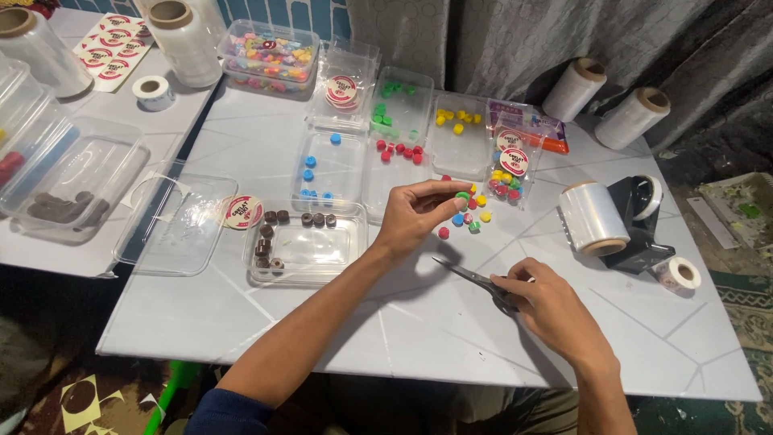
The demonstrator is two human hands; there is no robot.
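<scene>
Scissors (475, 281): lying flat on the white table (419, 330), nearest the viewer, blades pointing left; the handles sit under the right hand (541, 304)
Right hand: curled loosely over the scissor handles, fingers around them, resting on the tabletop
Handling of the scissors: likely stiff metal and fairly light; best held at the handle loops, away from the pointed blades
Left hand (415, 213): raised just above the table, fingers pinched together around a small green candy (462, 196) at the fingertips
Handling of the candy: judged tiny, light, hard and smooth, so it could slip or roll; a fingertip pinch on its sides suits it
Loose candies (471, 219): red, blue, green, pink and yellow pieces scattered on the table just beyond the left fingertips
Brown-candy tray (306, 242): clear plastic, left of the left hand, brown pieces along its edges
Film roll (592, 219): clear wrap beside a black tape dispenser (640, 225), to the right
Sorted trays (386, 137): clear trays farther back, holding blue, red, green and yellow candies
Back edge: a lidded box of mixed candies (268, 56), round stickers, more film rolls against a grey curtain
</scene>
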